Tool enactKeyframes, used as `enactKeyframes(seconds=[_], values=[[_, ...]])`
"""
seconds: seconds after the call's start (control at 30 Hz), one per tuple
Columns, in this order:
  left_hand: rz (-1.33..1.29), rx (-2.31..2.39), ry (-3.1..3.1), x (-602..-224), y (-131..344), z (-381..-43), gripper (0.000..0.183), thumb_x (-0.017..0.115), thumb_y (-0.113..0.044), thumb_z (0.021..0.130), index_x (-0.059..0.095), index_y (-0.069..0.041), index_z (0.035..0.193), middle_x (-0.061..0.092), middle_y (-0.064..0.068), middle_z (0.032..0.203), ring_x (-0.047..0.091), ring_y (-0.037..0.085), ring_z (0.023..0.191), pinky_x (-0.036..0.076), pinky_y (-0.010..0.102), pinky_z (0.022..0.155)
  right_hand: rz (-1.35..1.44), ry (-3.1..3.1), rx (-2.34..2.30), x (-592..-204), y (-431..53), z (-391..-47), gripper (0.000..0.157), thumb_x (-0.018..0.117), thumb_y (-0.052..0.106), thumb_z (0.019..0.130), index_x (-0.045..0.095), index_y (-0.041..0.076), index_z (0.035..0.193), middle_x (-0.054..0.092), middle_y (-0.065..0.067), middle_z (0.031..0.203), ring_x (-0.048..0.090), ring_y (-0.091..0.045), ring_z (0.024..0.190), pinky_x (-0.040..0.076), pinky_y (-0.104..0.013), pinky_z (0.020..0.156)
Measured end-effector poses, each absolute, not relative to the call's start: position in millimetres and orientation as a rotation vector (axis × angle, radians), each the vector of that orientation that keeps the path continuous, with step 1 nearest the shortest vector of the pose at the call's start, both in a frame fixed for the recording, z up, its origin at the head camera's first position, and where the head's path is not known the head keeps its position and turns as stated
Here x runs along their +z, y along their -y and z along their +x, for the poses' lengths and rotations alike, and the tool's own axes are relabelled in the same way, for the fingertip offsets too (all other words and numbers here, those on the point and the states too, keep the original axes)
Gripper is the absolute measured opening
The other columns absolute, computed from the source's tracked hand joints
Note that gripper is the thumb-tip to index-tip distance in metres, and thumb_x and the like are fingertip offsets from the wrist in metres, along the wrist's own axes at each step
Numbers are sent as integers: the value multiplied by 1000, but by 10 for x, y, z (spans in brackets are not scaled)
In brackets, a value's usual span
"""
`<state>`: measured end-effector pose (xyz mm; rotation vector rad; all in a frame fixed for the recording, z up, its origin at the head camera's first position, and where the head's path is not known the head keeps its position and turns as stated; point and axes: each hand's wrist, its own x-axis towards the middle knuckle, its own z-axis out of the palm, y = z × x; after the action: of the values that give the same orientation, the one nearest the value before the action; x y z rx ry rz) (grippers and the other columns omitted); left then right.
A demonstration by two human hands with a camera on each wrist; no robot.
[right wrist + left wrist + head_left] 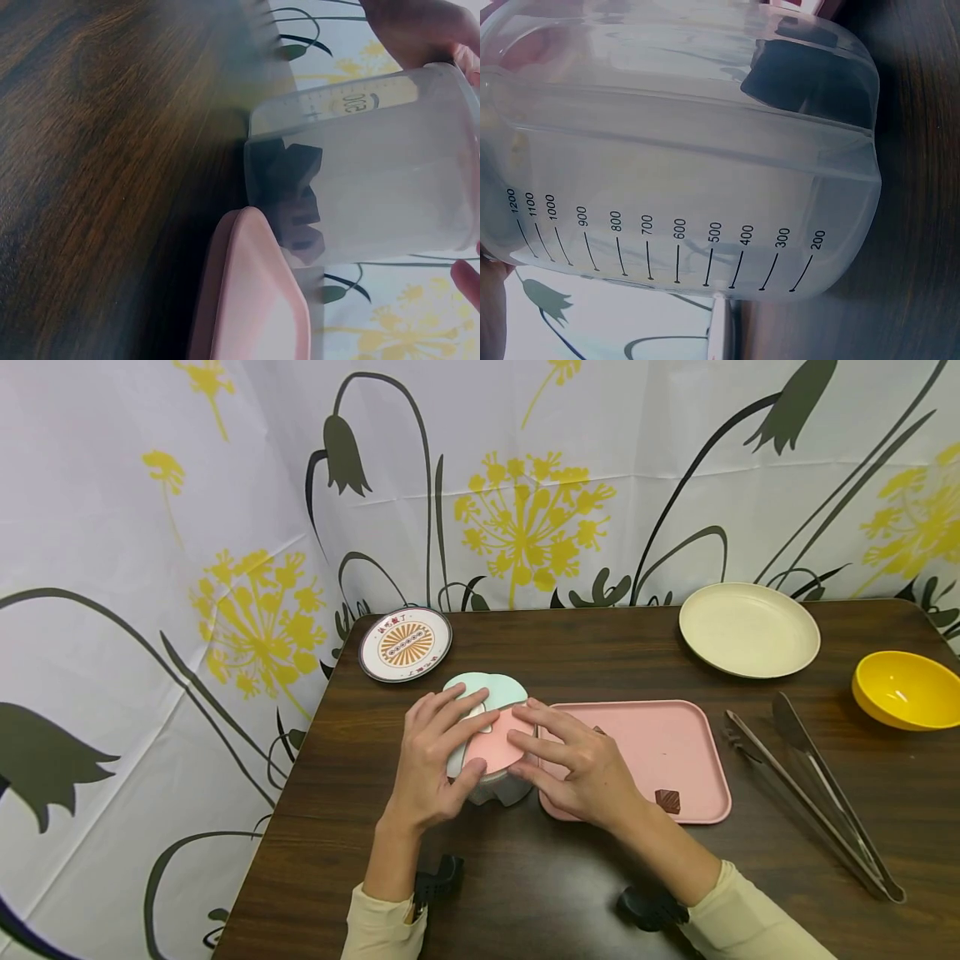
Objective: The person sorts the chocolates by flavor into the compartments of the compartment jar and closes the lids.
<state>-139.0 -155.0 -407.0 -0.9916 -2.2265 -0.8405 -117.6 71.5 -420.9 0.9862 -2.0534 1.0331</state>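
A translucent jar (502, 789) stands at the middle of the table, under a lid (497, 743) with pink, mint and white sections. My left hand (431, 758) lies over the lid's left side, fingers spread on top and thumb at its near edge. From the right, my right hand (588, 768) touches the pink section's edge with extended fingertips. Black volume marks run along the jar wall (705, 172) in the left wrist view. Several dark brown blocks (300, 214) sit at the jar's bottom in the right wrist view.
Right of the jar lies a pink tray (637, 718) with a brown grooved square (667, 801) on it. Metal tongs (821, 802) rest farther right, near a yellow bowl (903, 693). A cream plate (750, 631) and a patterned plate (406, 644) stand at the back.
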Motion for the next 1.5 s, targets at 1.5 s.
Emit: enactKeyframes(seconds=[1.5], values=[[-928,-788,2259,-4092,1574,-1320,60,52,-64,86,71,-18,121,60,3,135,46,29,131,25,53,105,1048,2209,745,-4091,-698,-1128,36,64,43,93,73,18,118,61,0,134,49,-23,131,32,-51,109]])
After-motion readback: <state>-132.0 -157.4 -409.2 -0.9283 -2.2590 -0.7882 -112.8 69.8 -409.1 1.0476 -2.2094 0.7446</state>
